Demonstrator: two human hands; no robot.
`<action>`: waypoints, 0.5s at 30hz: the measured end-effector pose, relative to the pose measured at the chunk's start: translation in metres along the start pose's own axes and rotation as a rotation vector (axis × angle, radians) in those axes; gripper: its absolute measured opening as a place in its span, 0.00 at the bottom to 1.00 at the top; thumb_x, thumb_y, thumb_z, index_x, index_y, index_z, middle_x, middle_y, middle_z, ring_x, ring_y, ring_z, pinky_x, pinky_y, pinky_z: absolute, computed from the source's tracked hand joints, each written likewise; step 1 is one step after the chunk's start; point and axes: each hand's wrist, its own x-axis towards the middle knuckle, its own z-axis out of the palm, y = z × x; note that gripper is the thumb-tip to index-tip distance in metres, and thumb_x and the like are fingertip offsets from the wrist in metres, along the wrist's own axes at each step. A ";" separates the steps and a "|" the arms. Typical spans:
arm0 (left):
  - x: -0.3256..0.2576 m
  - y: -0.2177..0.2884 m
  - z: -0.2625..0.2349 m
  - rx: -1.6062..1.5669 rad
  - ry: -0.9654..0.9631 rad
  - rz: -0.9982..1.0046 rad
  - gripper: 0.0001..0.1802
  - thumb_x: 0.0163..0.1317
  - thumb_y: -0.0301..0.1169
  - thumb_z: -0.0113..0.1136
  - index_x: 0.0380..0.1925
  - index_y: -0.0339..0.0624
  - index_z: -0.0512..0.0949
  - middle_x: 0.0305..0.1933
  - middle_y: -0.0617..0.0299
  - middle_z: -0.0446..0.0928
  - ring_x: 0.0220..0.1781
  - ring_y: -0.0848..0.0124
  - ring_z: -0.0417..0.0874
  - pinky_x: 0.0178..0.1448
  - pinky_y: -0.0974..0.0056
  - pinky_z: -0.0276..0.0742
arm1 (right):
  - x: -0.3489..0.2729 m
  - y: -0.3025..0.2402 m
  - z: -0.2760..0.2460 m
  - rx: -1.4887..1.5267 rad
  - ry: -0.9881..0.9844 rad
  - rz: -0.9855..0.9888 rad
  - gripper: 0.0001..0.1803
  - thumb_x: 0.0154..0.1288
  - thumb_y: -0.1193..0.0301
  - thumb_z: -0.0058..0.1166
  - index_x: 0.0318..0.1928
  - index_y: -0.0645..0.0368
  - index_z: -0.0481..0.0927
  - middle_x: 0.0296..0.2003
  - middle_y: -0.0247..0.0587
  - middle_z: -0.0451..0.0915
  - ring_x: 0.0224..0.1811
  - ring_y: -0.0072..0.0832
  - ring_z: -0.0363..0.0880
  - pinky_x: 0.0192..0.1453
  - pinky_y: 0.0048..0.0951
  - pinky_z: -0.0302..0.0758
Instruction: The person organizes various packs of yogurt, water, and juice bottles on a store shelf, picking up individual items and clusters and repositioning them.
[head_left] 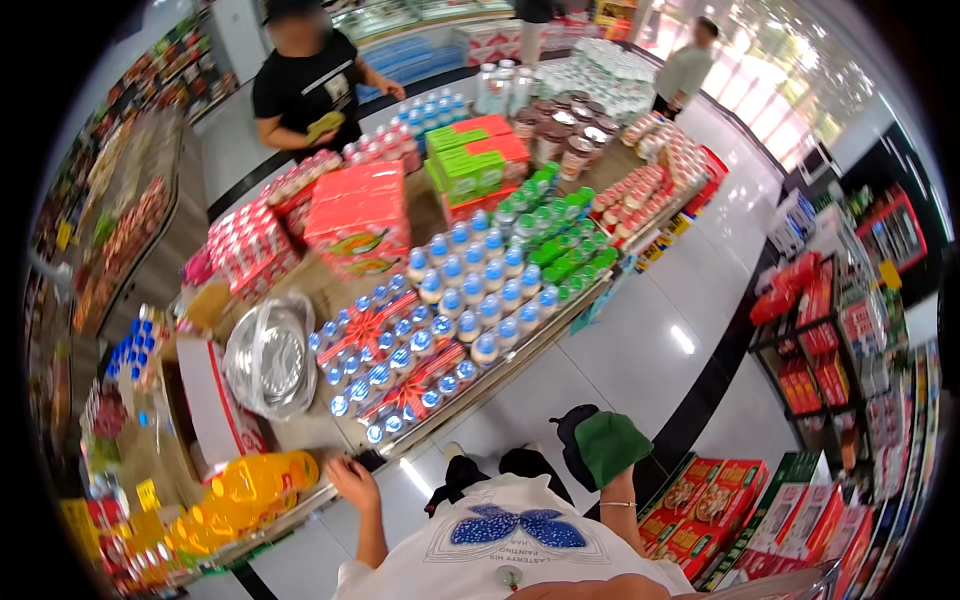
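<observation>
My left hand (354,483) rests at the display table's front edge, fingers stretched out and nothing in them. Right beside it lie large bottles of orange drink (262,480). Held out to my right, my right hand (619,485) grips a green cloth (611,447) that hides most of its fingers. A black rounded piece (574,446) shows against the cloth's left side; I cannot tell whether the two are one item. Ahead of my left hand, a clear plastic bag (270,355) covers round silver foil trays, next to an open carton (213,400).
The display table (315,425) carries blue-capped bottles (480,285), green bottles (560,240), red cartons (358,215) and jars. Red boxes (700,500) stand low at my right, shelves (815,350) beyond. A person in black (310,90) stands across the table; another (688,70) is near the windows.
</observation>
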 end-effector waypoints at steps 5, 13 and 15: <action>-0.101 0.038 0.060 -0.081 -0.108 0.019 0.05 0.53 0.19 0.53 0.28 0.39 0.69 0.30 0.52 0.67 0.34 0.52 0.69 0.40 0.54 0.66 | 0.029 0.036 -0.039 -0.198 -0.086 -0.058 0.07 0.43 0.65 0.57 0.14 0.49 0.76 0.17 0.37 0.76 0.22 0.38 0.78 0.25 0.39 0.72; -0.133 0.244 0.177 -0.488 -0.965 0.313 0.04 0.55 0.26 0.60 0.30 0.41 0.76 0.28 0.55 0.74 0.29 0.57 0.78 0.33 0.57 0.72 | -0.028 0.200 -0.036 -0.224 0.025 0.254 0.03 0.49 0.67 0.57 0.23 0.50 0.77 0.26 0.37 0.78 0.32 0.38 0.78 0.35 0.37 0.74; -0.137 0.306 0.202 -0.515 -1.093 0.283 0.04 0.58 0.28 0.61 0.30 0.42 0.76 0.26 0.57 0.73 0.27 0.63 0.76 0.33 0.59 0.71 | -0.059 0.251 -0.026 -0.140 0.042 0.337 0.04 0.54 0.67 0.53 0.26 0.50 0.76 0.27 0.36 0.76 0.32 0.37 0.77 0.36 0.36 0.73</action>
